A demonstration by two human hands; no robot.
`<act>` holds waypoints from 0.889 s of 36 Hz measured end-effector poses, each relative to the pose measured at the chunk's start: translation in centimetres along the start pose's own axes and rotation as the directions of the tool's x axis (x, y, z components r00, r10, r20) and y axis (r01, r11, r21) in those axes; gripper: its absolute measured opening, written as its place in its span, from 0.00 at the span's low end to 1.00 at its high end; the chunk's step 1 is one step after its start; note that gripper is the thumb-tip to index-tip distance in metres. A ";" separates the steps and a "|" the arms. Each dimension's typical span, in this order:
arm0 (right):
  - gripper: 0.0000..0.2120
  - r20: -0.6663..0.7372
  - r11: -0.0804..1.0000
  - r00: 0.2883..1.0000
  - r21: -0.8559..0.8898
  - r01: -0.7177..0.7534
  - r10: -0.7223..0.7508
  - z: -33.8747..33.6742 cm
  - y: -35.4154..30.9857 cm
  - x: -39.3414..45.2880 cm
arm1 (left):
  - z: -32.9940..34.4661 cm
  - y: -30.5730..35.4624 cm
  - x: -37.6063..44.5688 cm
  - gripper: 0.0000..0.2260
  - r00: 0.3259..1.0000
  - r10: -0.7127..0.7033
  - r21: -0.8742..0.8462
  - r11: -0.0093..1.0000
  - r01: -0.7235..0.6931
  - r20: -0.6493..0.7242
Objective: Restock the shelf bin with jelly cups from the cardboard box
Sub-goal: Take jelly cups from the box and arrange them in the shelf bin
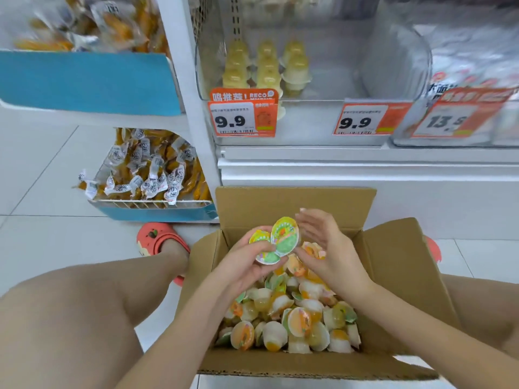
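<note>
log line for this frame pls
phase: gathering | left hand: holds jelly cups | right hand: open beside them | cardboard box: open, cups inside | shelf bin: few cups

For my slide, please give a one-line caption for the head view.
Left hand holds jelly cups above the open cardboard box; right hand open beside them, below the shelf bin.

Over the open cardboard box (295,203), the left hand (250,262) grips several jelly cups (276,241), lids facing up. The right hand (328,248) at 3 o'clock of them has straight fingers and cradles one cup. At 12 o'clock, the clear shelf bin (393,66) holds stacked cups.
</note>
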State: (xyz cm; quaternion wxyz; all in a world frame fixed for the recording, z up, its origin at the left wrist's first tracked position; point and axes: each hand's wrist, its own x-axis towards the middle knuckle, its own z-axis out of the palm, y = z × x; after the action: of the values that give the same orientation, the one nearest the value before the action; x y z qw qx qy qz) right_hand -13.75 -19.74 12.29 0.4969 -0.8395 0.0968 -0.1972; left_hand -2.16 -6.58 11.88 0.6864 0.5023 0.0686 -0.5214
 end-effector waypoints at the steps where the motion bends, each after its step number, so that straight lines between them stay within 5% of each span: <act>1: 0.31 0.006 1.000 1.000 0.013 -0.024 0.023 -0.4 -0.6 0.3 | 0.3 0.2 -0.3 0.13 1.000 0.009 -0.017 1.000 -0.008 0.010; 6: 0.24 0.112 0.997 0.993 -0.076 -0.032 0.041 -2.5 -2.4 1.4 | 1.5 1.3 -1.9 0.13 0.998 0.027 -0.003 1.000 -0.027 0.064; 12: 0.24 0.094 0.966 0.989 0.221 -0.134 0.116 -3.9 -4.0 2.0 | 3.2 3.1 -3.3 0.16 0.971 0.089 -0.052 0.995 -0.080 0.224; 16: 0.28 0.003 0.981 0.994 0.156 -0.112 0.113 -6.1 -5.2 3.6 | 3.9 5.6 -4.0 0.30 0.911 0.186 0.133 0.959 -0.250 0.368; 23: 0.21 0.099 0.998 0.994 -0.038 0.042 -0.038 -8.7 -7.0 5.9 | 6.1 9.6 -4.1 0.31 0.858 0.298 0.459 0.746 -0.483 0.418; 27: 0.21 0.079 0.996 0.993 -0.015 0.093 -0.091 -8.4 -6.9 6.2 | 6.4 9.5 -2.8 0.32 0.861 0.306 0.569 0.653 -0.501 0.406; 32: 0.22 0.124 0.997 0.992 0.071 0.023 -0.032 -8.0 -5.6 6.7 | 6.6 8.8 -1.3 0.28 0.886 0.234 0.459 0.785 -0.416 0.401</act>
State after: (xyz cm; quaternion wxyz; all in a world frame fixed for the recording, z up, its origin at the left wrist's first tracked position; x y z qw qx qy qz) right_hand -11.29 -25.74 22.16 0.5279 -0.8339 0.0468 -0.1543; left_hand 1.36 -11.13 21.36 0.6018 0.5843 -0.2806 -0.4665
